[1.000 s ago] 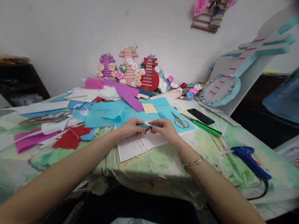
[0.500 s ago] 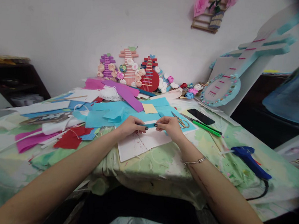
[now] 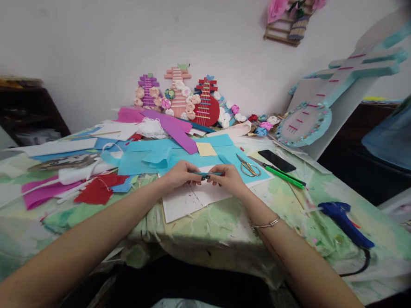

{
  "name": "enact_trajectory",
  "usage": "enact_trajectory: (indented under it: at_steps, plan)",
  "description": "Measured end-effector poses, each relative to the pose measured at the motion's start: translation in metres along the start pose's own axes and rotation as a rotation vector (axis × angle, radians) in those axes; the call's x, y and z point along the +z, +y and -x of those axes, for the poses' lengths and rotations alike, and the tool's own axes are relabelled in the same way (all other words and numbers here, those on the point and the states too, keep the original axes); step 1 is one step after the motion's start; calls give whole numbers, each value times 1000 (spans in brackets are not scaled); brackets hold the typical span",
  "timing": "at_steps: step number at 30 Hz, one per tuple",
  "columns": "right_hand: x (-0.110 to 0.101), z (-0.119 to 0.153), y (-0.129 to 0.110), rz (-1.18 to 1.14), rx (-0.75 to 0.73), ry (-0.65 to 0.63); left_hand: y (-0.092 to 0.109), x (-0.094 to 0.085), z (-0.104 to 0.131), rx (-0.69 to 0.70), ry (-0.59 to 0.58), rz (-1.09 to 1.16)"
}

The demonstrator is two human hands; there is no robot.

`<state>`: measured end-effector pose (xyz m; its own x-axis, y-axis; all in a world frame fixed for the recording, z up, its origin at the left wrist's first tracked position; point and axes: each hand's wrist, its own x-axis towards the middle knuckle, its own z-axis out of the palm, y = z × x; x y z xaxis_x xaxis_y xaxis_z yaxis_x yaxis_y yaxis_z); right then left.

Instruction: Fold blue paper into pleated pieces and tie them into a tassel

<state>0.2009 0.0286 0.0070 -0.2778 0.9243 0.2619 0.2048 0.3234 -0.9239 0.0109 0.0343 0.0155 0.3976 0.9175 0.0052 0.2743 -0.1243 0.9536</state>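
Between my hands is a narrow strip of blue paper (image 3: 208, 174), pinched from both sides. My left hand (image 3: 182, 175) grips one end between thumb and fingers. My right hand (image 3: 225, 178) pinches it from the other side, the two thumbs almost touching. Both hands hover over a white board (image 3: 183, 204) marked with thin reddish lines. Just behind them lie sheets of light blue crepe paper (image 3: 156, 155) and a small cream paper square (image 3: 206, 149). Gold-handled scissors (image 3: 249, 168) rest on the blue paper, right of my right hand.
On the right lie a green utility knife (image 3: 285, 176), a black phone (image 3: 276, 160) and a blue glue gun (image 3: 345, 223) with its cord. Red paper scraps (image 3: 97, 188) and a white cable sit left. Decorated paper instruments (image 3: 207, 108) lean on the wall; a large one (image 3: 305, 123) stands right.
My right hand has moved left, bringing the thumbs closer together. Less of the blue strip shows between them, and it now appears edge-on.
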Motion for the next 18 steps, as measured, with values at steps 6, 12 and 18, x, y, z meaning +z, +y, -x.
enact_trajectory:
  at_steps: [6, 12, 18]
  plan:
    - [-8, -4, 8, 44, 8, 35, 2, -4, -3, -14, 70, 24]
    - [-7, -4, 9, 64, -3, -18, -3, -5, -7, -9, 56, 29]
    - [-2, 0, 7, 67, -37, -91, -2, 1, -2, 11, -20, -10]
